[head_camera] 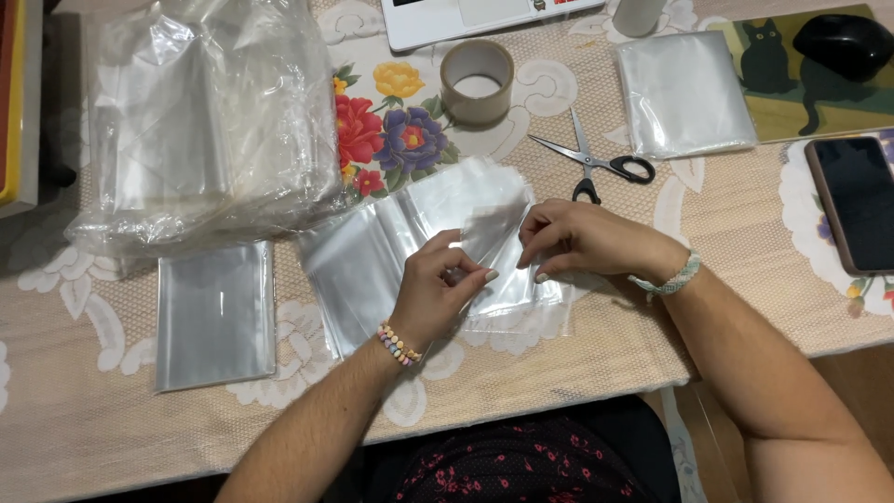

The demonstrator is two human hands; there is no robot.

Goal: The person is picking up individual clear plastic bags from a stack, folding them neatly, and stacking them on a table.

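Left hand (433,289) and right hand (568,240) pinch a clear plastic sleeve (438,247) between closed fingers (484,277); sleeve lies flat beneath them on the worktop (577,359).

Bright, even indoor light from above; soft short shadows under the forearms, white glare on the clear plastic sleeves (447,247), focus sharp, slight bending at edges

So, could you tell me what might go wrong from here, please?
1. Both hands, left hand and right hand, pinch one thin clear plastic sleeve lying on loose ones; two might lift together or the film crease.
2. The open scissors lie just beyond the right hand; a reach could catch the blades.
3. The stack of sleeves looks slippery and could slide.
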